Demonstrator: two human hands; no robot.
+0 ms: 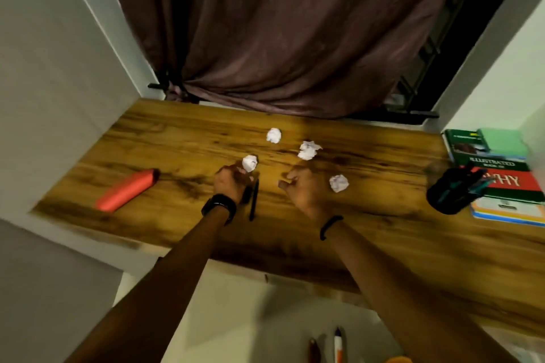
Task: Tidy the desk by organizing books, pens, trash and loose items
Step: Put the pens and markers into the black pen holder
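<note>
While the left hand [228,183] has its grip curled on a paper ball [249,163], pinching it at the fingertips as far as the blur allows, the right hand [306,186] hangs loosely curled with nothing seen in it. Step in hand, likely: clearing paper trash off the worktop [182,138]. A second ball [339,183] lies just beside the right grip, on its outer side. A crumpled pair [308,150] sits just beyond it, and a far ball [274,135] lies past both grips. Black pens [253,197] lie just beside the left grip, toward the wrist, so lift the pinched ball straight up and don't nudge them. Best next: the right grip takes its near ball, then rakes the far ones inward. Red tube [126,190] lies well left of the left grip. Pen cup [454,190] and book stack [501,174] are well right of the right grip.
</note>
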